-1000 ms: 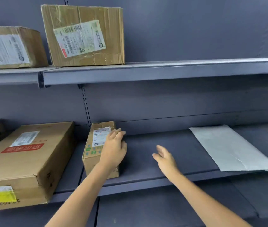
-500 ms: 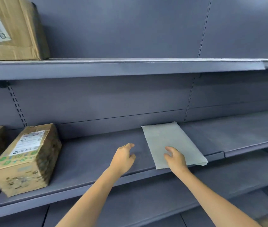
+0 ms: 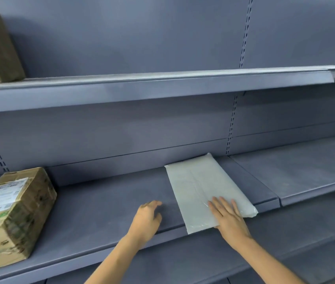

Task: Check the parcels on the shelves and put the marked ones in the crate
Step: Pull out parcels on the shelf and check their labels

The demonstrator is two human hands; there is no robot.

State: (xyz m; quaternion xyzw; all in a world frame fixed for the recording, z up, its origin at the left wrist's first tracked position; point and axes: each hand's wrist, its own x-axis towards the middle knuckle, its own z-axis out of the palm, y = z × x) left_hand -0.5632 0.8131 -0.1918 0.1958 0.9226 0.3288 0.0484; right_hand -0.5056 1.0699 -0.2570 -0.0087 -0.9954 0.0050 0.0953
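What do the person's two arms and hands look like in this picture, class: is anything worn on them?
Both forearms are bare as far as the frame shows: no sleeves, gloves, watch or bands. The left hand and right hand show no rings that can be made out. The arms are slim and enter from the bottom edge.

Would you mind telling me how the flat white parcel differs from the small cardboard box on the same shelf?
The white parcel is a thin, plain poly mailer lying flat; the cardboard box is a tall brown block. The box shows a printed label on top; the mailer's upper face shows none. The right hand rests on the mailer; the box is untouched. Both sit on the grey middle shelf.
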